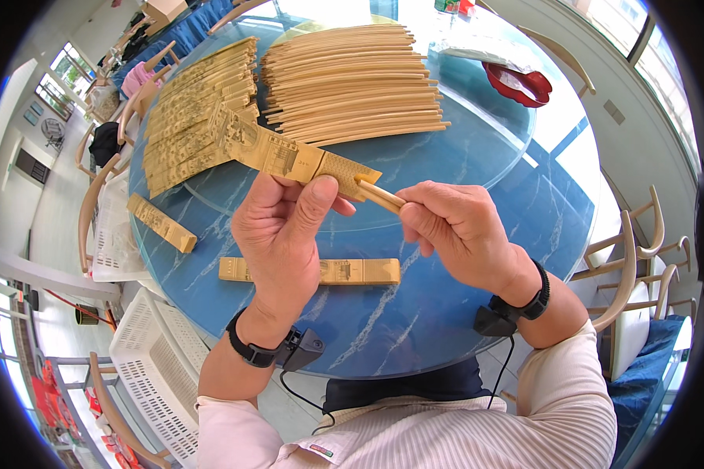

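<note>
- While both hands are raised over the round blue bench (pixel 446 313), the left hand (pixel 278 234) is closed, thumb on top, around one end of a long yellow paper sleeve (pixel 289 156).
- Right hand (pixel 457 227) closed, fingertips pinching a pair of bamboo chopsticks (pixel 379 195); their tip sits at the sleeve's open end.
- Filled sleeve (pixel 344 271) lies flat on the bench just beneath the hands; another one (pixel 162 223) lies to the left.
- White plastic crates (pixel 152 367) stand left of the bench, near its edge.
- Farther off: stack of empty sleeves (pixel 199 109), heap of bare chopsticks (pixel 352 82) beside it.
- Red dish (pixel 516 84) at far right.
</note>
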`<state>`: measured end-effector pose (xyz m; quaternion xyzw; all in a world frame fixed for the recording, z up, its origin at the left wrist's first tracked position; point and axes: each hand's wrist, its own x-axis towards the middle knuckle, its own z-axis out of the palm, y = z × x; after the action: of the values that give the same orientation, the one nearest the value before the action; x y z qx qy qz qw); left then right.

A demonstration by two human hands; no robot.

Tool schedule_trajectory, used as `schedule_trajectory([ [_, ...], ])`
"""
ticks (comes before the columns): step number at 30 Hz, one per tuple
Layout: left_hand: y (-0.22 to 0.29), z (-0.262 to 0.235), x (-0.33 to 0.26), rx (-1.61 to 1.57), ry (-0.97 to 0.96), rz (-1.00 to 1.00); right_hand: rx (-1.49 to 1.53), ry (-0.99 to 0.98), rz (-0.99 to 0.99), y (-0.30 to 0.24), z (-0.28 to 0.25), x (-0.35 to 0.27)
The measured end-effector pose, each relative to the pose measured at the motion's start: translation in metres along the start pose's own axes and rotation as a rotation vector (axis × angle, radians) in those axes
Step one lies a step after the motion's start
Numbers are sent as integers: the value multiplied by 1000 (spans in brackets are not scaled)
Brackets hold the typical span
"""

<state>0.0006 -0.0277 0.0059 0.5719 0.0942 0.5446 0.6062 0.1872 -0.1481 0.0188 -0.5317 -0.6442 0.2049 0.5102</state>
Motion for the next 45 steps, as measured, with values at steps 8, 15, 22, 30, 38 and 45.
schedule_trajectory([
  [8,-1,2,-3,22,-55,-25,292,-188,423,-15,-17,5],
  [15,2,17,-13,363,-236,-253,178,-42,161,13,2,-2],
  [22,-11,16,-22,210,-347,-522,77,-3,78,12,5,-4],
  [30,-3,10,0,8,-55,-239,-40,17,-14,19,11,-3],
  [38,14,-42,37,-152,271,-70,-65,-71,208,15,0,7],
  [45,6,-28,29,-117,229,-131,83,-63,353,12,2,8],
])
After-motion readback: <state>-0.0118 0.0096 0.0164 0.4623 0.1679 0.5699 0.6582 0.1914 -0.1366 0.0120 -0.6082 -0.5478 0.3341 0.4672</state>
